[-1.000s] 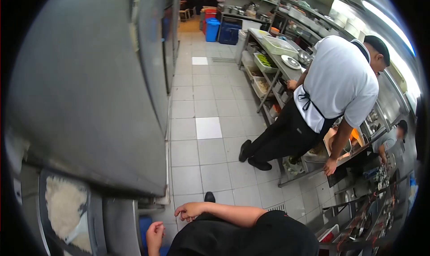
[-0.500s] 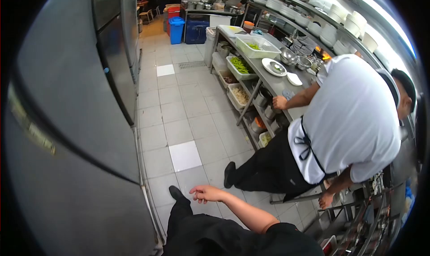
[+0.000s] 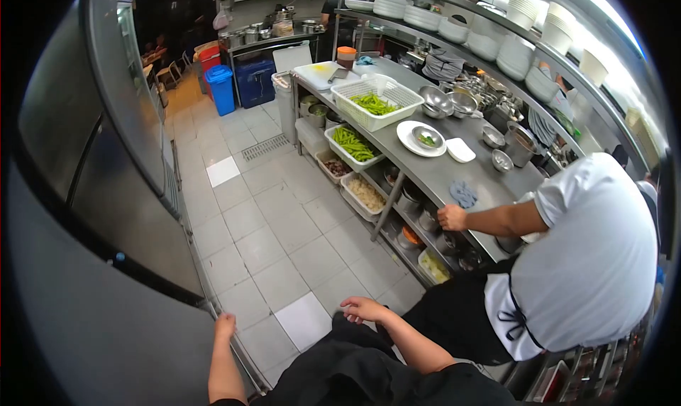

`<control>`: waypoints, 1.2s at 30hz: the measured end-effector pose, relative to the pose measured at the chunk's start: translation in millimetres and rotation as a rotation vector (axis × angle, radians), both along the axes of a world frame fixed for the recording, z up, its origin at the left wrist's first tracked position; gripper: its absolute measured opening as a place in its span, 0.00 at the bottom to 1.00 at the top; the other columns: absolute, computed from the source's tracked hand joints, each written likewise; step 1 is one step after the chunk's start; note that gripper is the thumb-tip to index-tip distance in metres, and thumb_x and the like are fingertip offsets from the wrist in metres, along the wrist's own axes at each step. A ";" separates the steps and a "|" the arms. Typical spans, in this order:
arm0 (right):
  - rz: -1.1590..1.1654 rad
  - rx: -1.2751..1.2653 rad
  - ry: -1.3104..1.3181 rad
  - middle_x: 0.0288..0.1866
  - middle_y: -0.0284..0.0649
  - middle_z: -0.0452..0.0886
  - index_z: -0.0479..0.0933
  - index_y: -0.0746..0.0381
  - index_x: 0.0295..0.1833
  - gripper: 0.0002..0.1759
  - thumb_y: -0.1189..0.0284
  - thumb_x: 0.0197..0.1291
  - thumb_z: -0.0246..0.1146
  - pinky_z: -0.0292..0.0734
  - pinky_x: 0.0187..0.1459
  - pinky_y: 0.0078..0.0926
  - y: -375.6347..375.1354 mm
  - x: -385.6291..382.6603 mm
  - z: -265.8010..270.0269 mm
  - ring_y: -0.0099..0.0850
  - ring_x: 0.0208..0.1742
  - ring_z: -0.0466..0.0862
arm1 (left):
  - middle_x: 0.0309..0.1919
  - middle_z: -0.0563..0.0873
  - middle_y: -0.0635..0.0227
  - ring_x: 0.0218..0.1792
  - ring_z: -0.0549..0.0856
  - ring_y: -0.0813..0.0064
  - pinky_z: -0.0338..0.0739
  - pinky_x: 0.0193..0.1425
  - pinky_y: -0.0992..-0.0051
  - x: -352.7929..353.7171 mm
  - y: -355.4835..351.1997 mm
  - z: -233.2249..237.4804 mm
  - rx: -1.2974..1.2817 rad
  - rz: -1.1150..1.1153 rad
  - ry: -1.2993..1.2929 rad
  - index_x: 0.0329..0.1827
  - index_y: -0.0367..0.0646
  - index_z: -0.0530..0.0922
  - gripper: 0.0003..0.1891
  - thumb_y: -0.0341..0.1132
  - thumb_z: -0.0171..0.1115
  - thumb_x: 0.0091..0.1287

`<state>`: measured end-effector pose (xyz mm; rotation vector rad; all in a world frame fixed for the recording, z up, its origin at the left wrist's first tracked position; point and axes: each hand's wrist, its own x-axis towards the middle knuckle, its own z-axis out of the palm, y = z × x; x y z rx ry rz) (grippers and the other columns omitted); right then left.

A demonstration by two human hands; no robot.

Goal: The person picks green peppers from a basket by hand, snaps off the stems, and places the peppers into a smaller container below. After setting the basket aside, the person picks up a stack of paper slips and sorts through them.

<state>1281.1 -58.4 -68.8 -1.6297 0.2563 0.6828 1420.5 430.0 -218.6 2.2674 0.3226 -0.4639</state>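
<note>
Down by the tiled floor, sets left hand just beside steel door, lying leftward; finger spread impossible to tell. Holds right hand farther off, fingers loosely spread, empty.

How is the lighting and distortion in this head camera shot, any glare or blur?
Head view: strong fisheye bows the steel counter and fridge door, corners black; head view: the strip light blows out at top right, glare on the white bowls; head view: little blur, right hand sharp.
</note>
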 end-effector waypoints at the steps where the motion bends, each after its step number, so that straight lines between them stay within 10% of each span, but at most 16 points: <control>1: -0.038 0.012 0.009 0.39 0.36 0.80 0.70 0.63 0.61 0.21 0.68 0.64 0.57 0.78 0.30 0.22 -8.4 20.3 -8.2 0.23 0.34 0.80 | 0.20 0.80 0.67 0.16 0.79 0.73 0.71 0.15 0.73 37.7 -12.2 13.8 0.008 -0.006 -0.001 0.37 0.42 0.76 0.09 0.36 0.50 0.68; 9: -0.084 0.060 -0.022 0.37 0.35 0.81 0.71 0.63 0.60 0.21 0.67 0.63 0.59 0.77 0.29 0.22 -96.6 217.6 -29.8 0.23 0.34 0.81 | 0.24 0.81 0.64 0.21 0.83 0.72 0.76 0.18 0.72 113.4 -88.5 -22.0 -0.168 0.026 0.288 0.38 0.39 0.77 0.12 0.40 0.54 0.69; 12: -0.097 -0.035 -0.131 0.38 0.37 0.82 0.71 0.61 0.61 0.21 0.67 0.64 0.57 0.78 0.33 0.23 -155.0 302.0 -2.0 0.24 0.34 0.81 | 0.29 0.83 0.59 0.24 0.84 0.61 0.79 0.23 0.62 82.9 -89.2 -46.7 0.109 -0.771 0.505 0.42 0.37 0.79 0.17 0.44 0.54 0.68; 18: -0.329 -0.423 -0.544 0.38 0.39 0.82 0.75 0.61 0.58 0.20 0.65 0.61 0.58 0.76 0.40 0.29 -279.7 449.8 113.0 0.30 0.37 0.82 | 0.29 0.83 0.58 0.23 0.84 0.59 0.79 0.26 0.59 121.5 -128.1 -12.1 -0.009 -0.142 0.709 0.42 0.37 0.78 0.16 0.43 0.55 0.67; 22: -0.564 -0.776 -0.641 0.42 0.46 0.83 0.75 0.65 0.57 0.24 0.64 0.58 0.60 0.76 0.47 0.30 -349.0 551.7 173.2 0.37 0.44 0.84 | 0.29 0.83 0.58 0.22 0.83 0.58 0.79 0.28 0.57 227.2 -152.3 -22.2 -0.050 -0.115 0.634 0.43 0.37 0.78 0.15 0.42 0.56 0.67; 29: -0.415 -1.479 -0.126 0.51 0.51 0.81 0.73 0.66 0.53 0.23 0.68 0.51 0.61 0.77 0.54 0.41 -420.0 682.2 96.6 0.46 0.54 0.81 | 0.29 0.82 0.57 0.22 0.82 0.56 0.80 0.30 0.54 523.3 -224.0 -28.6 -0.126 -0.258 0.444 0.43 0.37 0.77 0.15 0.42 0.58 0.67; 36: -0.523 -1.186 0.088 0.54 0.52 0.80 0.73 0.65 0.56 0.24 0.67 0.53 0.61 0.78 0.53 0.43 -450.5 697.0 105.7 0.47 0.56 0.80 | 0.29 0.82 0.69 0.23 0.81 0.78 0.72 0.20 0.78 804.5 -339.1 38.1 -0.296 -0.334 0.092 0.45 0.42 0.76 0.12 0.41 0.57 0.68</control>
